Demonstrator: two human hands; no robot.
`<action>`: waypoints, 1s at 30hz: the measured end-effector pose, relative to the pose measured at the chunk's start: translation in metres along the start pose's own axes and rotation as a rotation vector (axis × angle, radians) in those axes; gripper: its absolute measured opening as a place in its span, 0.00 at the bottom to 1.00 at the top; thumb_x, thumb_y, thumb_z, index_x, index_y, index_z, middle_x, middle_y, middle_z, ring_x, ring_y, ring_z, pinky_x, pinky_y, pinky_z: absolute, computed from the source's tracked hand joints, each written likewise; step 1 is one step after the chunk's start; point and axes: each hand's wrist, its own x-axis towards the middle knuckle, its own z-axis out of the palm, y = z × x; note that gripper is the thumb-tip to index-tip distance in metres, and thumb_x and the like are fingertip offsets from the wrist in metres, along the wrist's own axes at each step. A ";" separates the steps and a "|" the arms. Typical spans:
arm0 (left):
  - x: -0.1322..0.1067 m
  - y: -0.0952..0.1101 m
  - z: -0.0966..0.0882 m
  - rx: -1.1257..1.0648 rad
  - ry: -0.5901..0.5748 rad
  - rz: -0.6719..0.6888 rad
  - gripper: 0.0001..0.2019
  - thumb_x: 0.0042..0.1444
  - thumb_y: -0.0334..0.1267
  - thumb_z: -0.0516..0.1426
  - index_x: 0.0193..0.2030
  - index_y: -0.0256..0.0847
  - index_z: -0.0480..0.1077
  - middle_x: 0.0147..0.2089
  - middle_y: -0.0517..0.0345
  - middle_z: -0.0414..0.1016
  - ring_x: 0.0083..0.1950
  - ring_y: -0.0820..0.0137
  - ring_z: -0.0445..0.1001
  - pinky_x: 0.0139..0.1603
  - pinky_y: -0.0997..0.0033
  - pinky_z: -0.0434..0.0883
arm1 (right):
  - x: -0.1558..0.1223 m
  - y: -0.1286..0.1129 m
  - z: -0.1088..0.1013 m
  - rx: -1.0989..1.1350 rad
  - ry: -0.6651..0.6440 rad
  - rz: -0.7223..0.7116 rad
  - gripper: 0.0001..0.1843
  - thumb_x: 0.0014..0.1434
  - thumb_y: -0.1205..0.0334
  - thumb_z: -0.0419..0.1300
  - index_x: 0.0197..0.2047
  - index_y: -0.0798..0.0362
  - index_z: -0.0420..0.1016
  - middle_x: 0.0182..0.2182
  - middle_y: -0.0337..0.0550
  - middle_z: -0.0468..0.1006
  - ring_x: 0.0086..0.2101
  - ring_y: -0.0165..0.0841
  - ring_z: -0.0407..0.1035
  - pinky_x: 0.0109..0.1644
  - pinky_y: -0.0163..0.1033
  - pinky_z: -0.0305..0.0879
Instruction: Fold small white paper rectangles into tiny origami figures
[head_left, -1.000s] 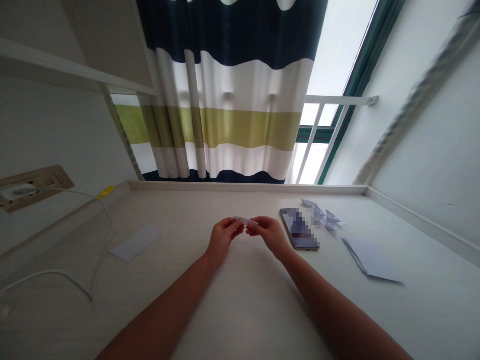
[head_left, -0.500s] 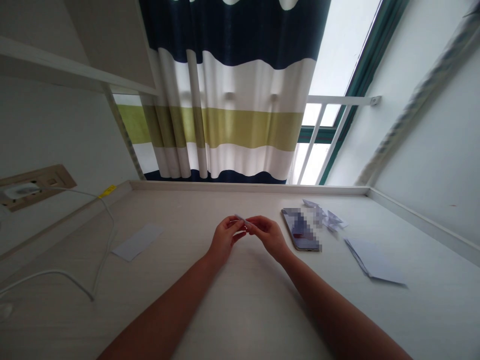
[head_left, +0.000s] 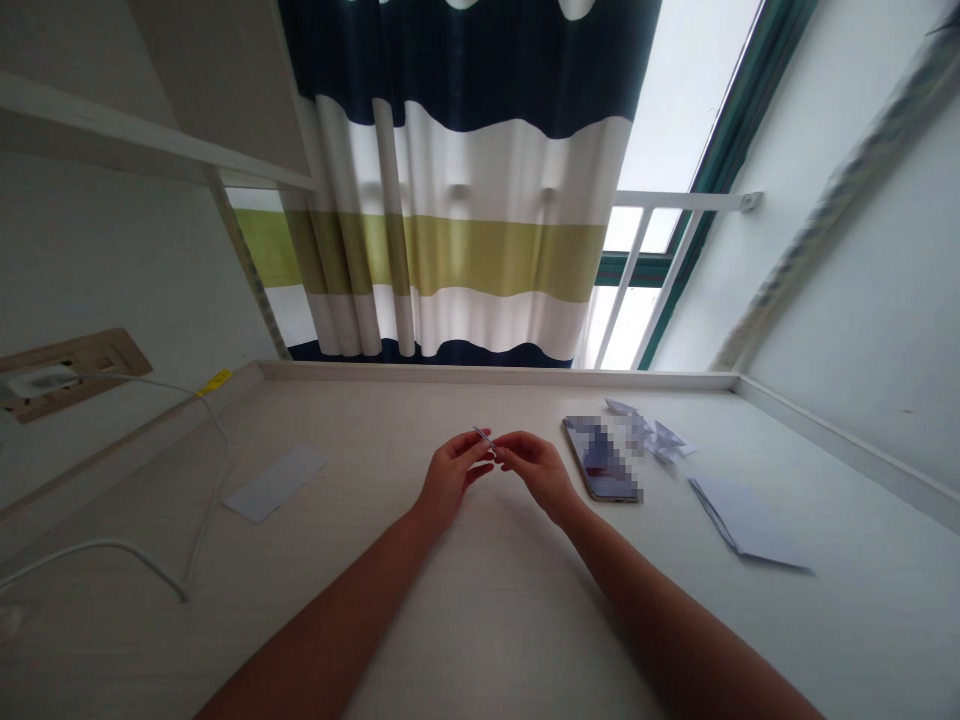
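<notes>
A small folded piece of paper (head_left: pixel 484 438), seen nearly edge-on, is pinched between my two hands above the white desk (head_left: pixel 450 640). My left hand (head_left: pixel 448 473) grips its left side, thumb and fingers closed. On the other side, my right hand (head_left: pixel 538 472) pinches the lower right end. The fingers cover most of the paper, so its full shape is hidden. To the right of my right hand lies a phone (head_left: pixel 589 460), partly pixelated. Beyond it are several folded white paper pieces (head_left: pixel 666 440).
A stack of white paper sheets (head_left: pixel 754 522) lies at the right. One flat paper strip (head_left: pixel 276 484) is at the left. A white cable (head_left: pixel 202 530) runs from the wall socket (head_left: pixel 75 372) onto the desk. A raised edge (head_left: pixel 495 375) borders the back, before a striped curtain (head_left: pixel 480 250).
The folded paper has tilted slightly between my fingers and now appears thinner, more edge-on. Both hands stay in almost the same place.
</notes>
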 end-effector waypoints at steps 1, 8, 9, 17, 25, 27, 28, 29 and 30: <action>0.000 0.000 0.000 0.006 0.004 0.004 0.14 0.40 0.36 0.62 0.37 0.37 0.72 0.33 0.56 0.74 0.35 0.72 0.72 0.39 0.71 0.69 | 0.000 0.001 0.000 -0.015 0.008 -0.002 0.09 0.44 0.59 0.64 0.29 0.53 0.74 0.24 0.39 0.74 0.27 0.29 0.67 0.32 0.37 0.64; 0.000 0.000 0.001 0.132 0.011 0.101 0.16 0.39 0.35 0.62 0.39 0.37 0.73 0.36 0.55 0.74 0.36 0.71 0.72 0.37 0.70 0.70 | 0.001 0.003 -0.002 -0.101 0.015 -0.014 0.10 0.43 0.58 0.64 0.29 0.54 0.72 0.28 0.41 0.75 0.32 0.32 0.70 0.38 0.39 0.66; 0.000 0.000 0.000 0.152 0.009 0.122 0.16 0.39 0.35 0.62 0.39 0.38 0.73 0.36 0.55 0.74 0.36 0.70 0.72 0.36 0.70 0.71 | 0.001 0.003 -0.002 -0.106 0.013 -0.012 0.10 0.43 0.58 0.64 0.29 0.53 0.72 0.28 0.41 0.75 0.32 0.32 0.70 0.38 0.40 0.66; 0.001 -0.001 -0.001 0.234 0.005 0.190 0.14 0.40 0.36 0.62 0.36 0.37 0.74 0.34 0.53 0.75 0.33 0.70 0.73 0.34 0.70 0.72 | 0.000 -0.001 -0.003 -0.087 -0.010 0.030 0.11 0.42 0.59 0.64 0.30 0.53 0.71 0.29 0.41 0.75 0.30 0.32 0.70 0.35 0.39 0.67; 0.002 -0.003 -0.003 0.244 -0.047 0.182 0.16 0.40 0.37 0.62 0.38 0.35 0.74 0.37 0.50 0.77 0.36 0.65 0.74 0.39 0.63 0.72 | 0.000 0.000 -0.003 -0.022 -0.036 0.049 0.13 0.41 0.58 0.65 0.31 0.54 0.73 0.29 0.42 0.76 0.31 0.32 0.70 0.38 0.40 0.67; 0.003 -0.004 -0.003 0.254 -0.055 0.193 0.15 0.41 0.37 0.62 0.39 0.36 0.74 0.39 0.50 0.76 0.38 0.64 0.74 0.38 0.63 0.73 | 0.000 0.001 -0.003 -0.016 -0.034 0.051 0.13 0.41 0.59 0.65 0.32 0.54 0.73 0.29 0.42 0.76 0.31 0.32 0.70 0.38 0.40 0.66; 0.003 -0.004 -0.003 0.258 -0.055 0.197 0.15 0.41 0.37 0.62 0.39 0.36 0.74 0.40 0.50 0.76 0.38 0.64 0.74 0.37 0.64 0.73 | 0.001 0.002 -0.003 -0.013 -0.031 0.052 0.13 0.41 0.59 0.65 0.32 0.54 0.73 0.29 0.42 0.76 0.31 0.32 0.70 0.37 0.40 0.66; 0.003 -0.004 -0.003 0.260 -0.053 0.200 0.15 0.41 0.37 0.61 0.39 0.36 0.74 0.40 0.50 0.76 0.39 0.64 0.73 0.37 0.65 0.73 | 0.001 0.002 -0.003 -0.009 -0.028 0.053 0.13 0.41 0.59 0.66 0.32 0.54 0.73 0.29 0.42 0.76 0.30 0.32 0.69 0.37 0.40 0.66; 0.002 -0.004 -0.003 0.258 -0.050 0.199 0.15 0.41 0.37 0.61 0.39 0.37 0.74 0.41 0.49 0.76 0.39 0.64 0.73 0.36 0.66 0.73 | 0.000 0.002 -0.003 -0.003 -0.024 0.058 0.14 0.40 0.59 0.66 0.33 0.54 0.74 0.29 0.42 0.76 0.30 0.31 0.69 0.37 0.39 0.66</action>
